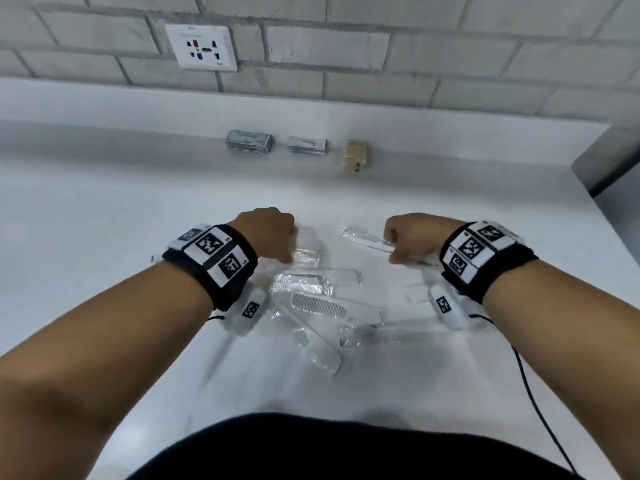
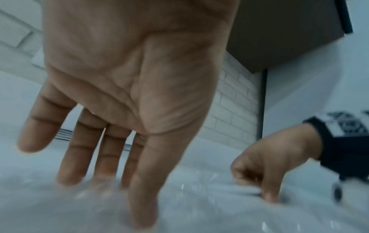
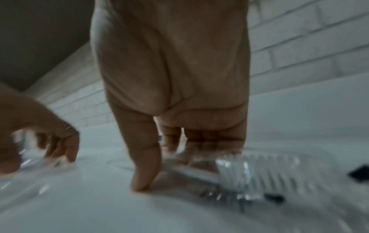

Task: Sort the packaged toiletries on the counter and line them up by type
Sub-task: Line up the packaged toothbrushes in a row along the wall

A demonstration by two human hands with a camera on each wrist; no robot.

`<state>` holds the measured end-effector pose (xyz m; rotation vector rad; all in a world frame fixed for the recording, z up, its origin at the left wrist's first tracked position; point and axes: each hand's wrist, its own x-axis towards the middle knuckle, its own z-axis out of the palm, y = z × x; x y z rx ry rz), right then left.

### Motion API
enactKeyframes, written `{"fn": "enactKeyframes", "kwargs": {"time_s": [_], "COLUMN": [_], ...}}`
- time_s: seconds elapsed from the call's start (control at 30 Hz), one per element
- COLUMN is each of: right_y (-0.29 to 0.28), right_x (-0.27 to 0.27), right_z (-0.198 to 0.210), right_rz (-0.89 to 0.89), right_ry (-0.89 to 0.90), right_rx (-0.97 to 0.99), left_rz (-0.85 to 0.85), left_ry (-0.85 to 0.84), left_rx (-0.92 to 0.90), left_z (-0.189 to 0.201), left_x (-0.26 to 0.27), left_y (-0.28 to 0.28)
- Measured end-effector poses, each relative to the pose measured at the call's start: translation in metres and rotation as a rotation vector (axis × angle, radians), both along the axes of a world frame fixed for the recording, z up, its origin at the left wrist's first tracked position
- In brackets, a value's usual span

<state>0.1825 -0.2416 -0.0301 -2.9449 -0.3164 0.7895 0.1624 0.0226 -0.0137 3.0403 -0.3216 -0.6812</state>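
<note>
A loose pile of clear-wrapped toiletries lies on the white counter (image 1: 104,220) in front of me, among them a white comb (image 1: 320,304) and several long wrapped pieces (image 1: 381,332). My left hand (image 1: 289,258) reaches down at the pile's far left. Its thumb and fingertips (image 2: 103,176) close on a small clear packet (image 1: 308,254). My right hand (image 1: 394,251) pinches a long, narrow clear-wrapped item (image 1: 363,240) at the pile's far right. The right wrist view shows the thumb (image 3: 143,173) planted beside that crinkled wrapper (image 3: 249,173). Both wrist views are blurred.
Along the back ledge sit two stacks of grey sachets (image 1: 249,142) (image 1: 306,145) and a small beige boxed item (image 1: 356,157). A wall socket (image 1: 201,46) is above them. The counter ends at the right by a dark object (image 1: 609,161). A cable (image 1: 530,393) trails off my right wrist.
</note>
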Motion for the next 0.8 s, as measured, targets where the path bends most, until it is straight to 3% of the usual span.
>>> {"fn": "enactKeyframes", "kwargs": {"time_s": [0.07,0.13,0.3,0.4,0.5,0.63,0.73,0.8], "right_y": [0.01,0.016,0.014,0.011,0.008,0.008,0.014,0.018], "right_x": [-0.017,-0.032,-0.061,-0.087,-0.111,-0.129,-0.131,-0.127], "right_z": [0.0,0.009,0.042,0.049,0.038,0.011,0.015,0.023], "right_rz": [0.095,0.113,0.047,0.082,0.157,0.18,0.196,0.166], "right_ry": [-0.077,-0.11,-0.244,-0.217,-0.112,0.001,0.028,0.041], "right_rx": [-0.135,-0.125,0.202,0.259,0.136,-0.137,-0.223,-0.181], "left_rz": [0.0,0.005,0.013,-0.013,0.004,0.073,0.086,0.102], "left_ry": [-0.088,-0.124,-0.327,-0.41,-0.457,-0.388,-0.228,-0.118], "left_rx": [0.067,0.059,-0.223,-0.364,-0.422,-0.353,-0.085,0.028], "left_z": [0.0,0.002,0.025,0.037,0.043,0.048,0.045,0.039], "left_x": [-0.012,-0.02,-0.031,-0.042,-0.054,-0.065,-0.068,-0.071], "left_y": [0.006,0.011,0.014,0.018,0.027,0.058,0.092,0.111]}}
